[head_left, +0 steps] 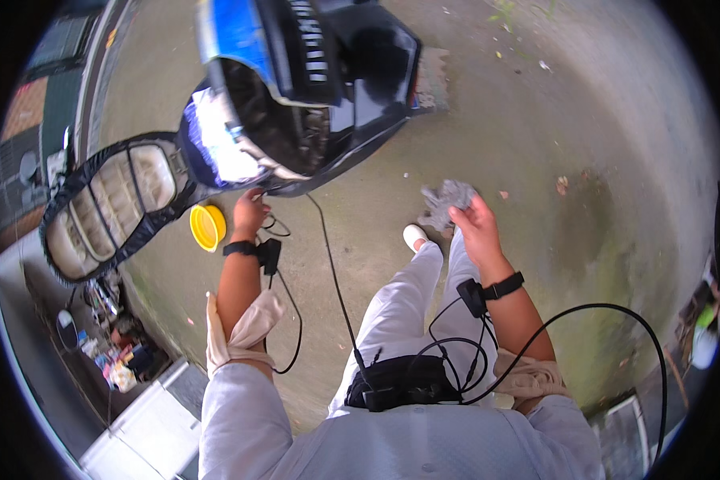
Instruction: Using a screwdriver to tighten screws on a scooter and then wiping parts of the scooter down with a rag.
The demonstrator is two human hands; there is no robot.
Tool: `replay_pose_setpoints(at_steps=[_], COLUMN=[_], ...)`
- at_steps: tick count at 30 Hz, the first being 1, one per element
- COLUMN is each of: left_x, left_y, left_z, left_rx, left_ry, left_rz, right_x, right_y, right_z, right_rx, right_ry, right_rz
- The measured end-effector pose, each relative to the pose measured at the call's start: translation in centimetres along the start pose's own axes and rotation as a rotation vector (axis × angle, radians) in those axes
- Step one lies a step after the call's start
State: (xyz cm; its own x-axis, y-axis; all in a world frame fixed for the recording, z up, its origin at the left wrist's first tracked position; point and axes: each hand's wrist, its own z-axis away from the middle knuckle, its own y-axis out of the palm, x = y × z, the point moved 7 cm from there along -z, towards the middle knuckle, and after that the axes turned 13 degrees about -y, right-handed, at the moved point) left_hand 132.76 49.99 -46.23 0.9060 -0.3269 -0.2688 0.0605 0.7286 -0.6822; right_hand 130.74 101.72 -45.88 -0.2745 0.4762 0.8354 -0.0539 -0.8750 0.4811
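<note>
In your pinched right hand (478,228), left of its palm, is a crumpled grey cloth (442,206); your left hand (250,213), half-curled, hold unclear, adjoins a blue-and-black scooter (376,72).

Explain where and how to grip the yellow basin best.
Probably grip the yellow basin by its near rim, from the person's side: it is round and open-topped, that edge is uncovered, and the flipped-open scooter seat lies to its left.
</note>
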Motion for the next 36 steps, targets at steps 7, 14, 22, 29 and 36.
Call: replay_pose_setpoints(at_steps=[7, 14, 22, 29, 36], left_x=[0.0, 11.8, 18.4, 18.1, 15.8], left_y=[0.2, 8.3, 19.8, 22.5, 22.5], left_z=[-2.6, 4.1, 22.3, 24.1, 23.3], left_rx=[-0.005, 0.301, 0.763, 0.769, 0.791], left_ry=[0.149, 0.007, 0.12, -0.156, -0.079], left_rz=[-0.41, -0.739, -0.27, -0.333, -0.318], right_x=[-1.2, 1.2, 1.6, -0.1, -6.6], right_y=[1.7, 1.2, 7.5, 7.9, 10.3], right_z=[-2.7, -8.2, -21.8, -18.6, -8.1], right_rx=[-0.024, -0.057, -0.142, -0.228, -0.301], right_ry=[-0.032, -0.174, -0.429, -0.852, -0.608], right_rz=[-0.1, -0.246, -0.82, 0.308, 0.393])
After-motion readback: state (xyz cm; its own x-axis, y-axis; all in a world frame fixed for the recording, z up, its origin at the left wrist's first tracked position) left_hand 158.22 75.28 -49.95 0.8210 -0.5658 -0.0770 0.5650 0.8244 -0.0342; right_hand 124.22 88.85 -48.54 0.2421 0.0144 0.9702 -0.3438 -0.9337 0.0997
